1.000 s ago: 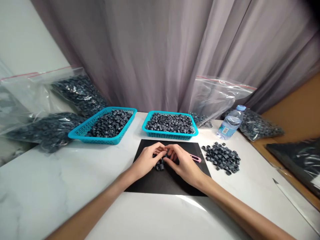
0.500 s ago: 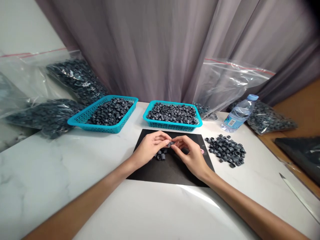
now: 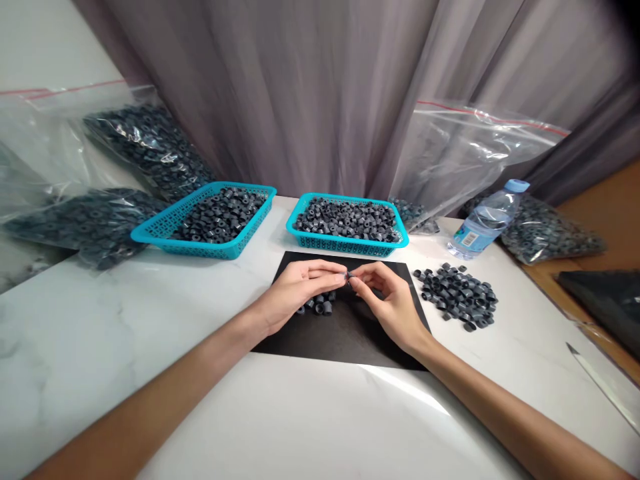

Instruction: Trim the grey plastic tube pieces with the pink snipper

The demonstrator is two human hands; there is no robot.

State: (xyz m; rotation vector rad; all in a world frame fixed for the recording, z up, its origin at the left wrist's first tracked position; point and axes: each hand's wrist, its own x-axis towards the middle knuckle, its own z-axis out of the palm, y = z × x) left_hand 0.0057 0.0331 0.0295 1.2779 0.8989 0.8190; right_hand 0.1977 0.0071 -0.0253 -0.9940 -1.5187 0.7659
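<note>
Over a black mat, my left hand and my right hand meet at the fingertips. Between them they pinch one small dark grey part, mostly covered by the fingers. Several dark grey parts lie on the mat, partly hidden by my left hand. Right of the mat a loose pile of similar parts rests on the white table.
Two blue baskets of grey parts stand behind the mat, one at left and one centre. Plastic bags of parts lean at left. At right are a water bottle, another bag and a pointed strip.
The fingers of my left hand have straightened and the small part has turned between both hands. The view has shifted slightly, with the baskets and bags a little higher.
</note>
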